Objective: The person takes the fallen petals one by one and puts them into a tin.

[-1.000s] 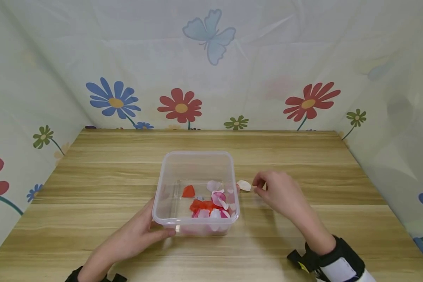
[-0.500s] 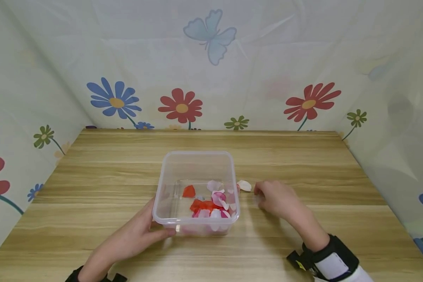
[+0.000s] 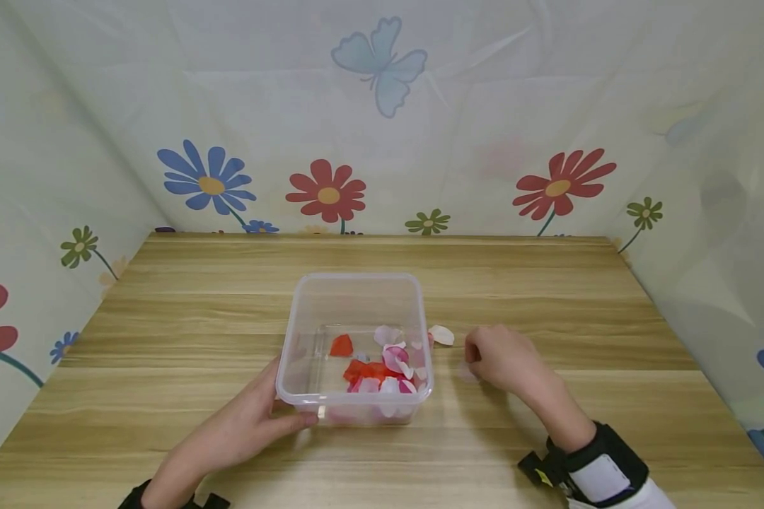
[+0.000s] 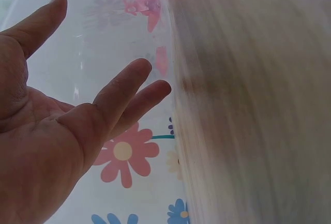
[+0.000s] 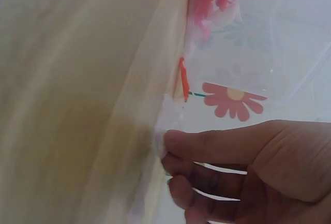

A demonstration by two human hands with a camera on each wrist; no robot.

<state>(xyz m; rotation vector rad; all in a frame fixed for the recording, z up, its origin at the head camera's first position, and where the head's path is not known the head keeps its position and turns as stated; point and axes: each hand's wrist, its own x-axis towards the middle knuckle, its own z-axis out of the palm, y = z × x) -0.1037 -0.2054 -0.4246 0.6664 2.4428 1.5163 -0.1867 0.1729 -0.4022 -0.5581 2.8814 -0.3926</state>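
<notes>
A clear plastic box [image 3: 354, 406] stands on the wooden table, with red, pink and white flower petals [image 3: 378, 371] inside, mostly toward its right and front. My left hand [image 3: 245, 428] rests against the box's front left corner, thumb along the front and fingers at the left side. In the left wrist view, those fingers [image 4: 121, 92] are spread and fairly straight. To the right of the box, my right hand [image 3: 503, 360] is low over the table. Its thumb and fingertips pinch a thin pale petal [image 5: 166, 115], which stands upright at the tabletop in the right wrist view.
A white petal [image 3: 442, 335] lies on the table just right of the box, with a reddish one partly behind the box wall. Flower-printed sheeting [image 3: 471, 113] encloses the wooden table [image 3: 229, 283] at the back and both sides.
My right hand has come down and slightly toward me, from beside the white petal to the pale petal on the table. The left hand and the box have stayed put.
</notes>
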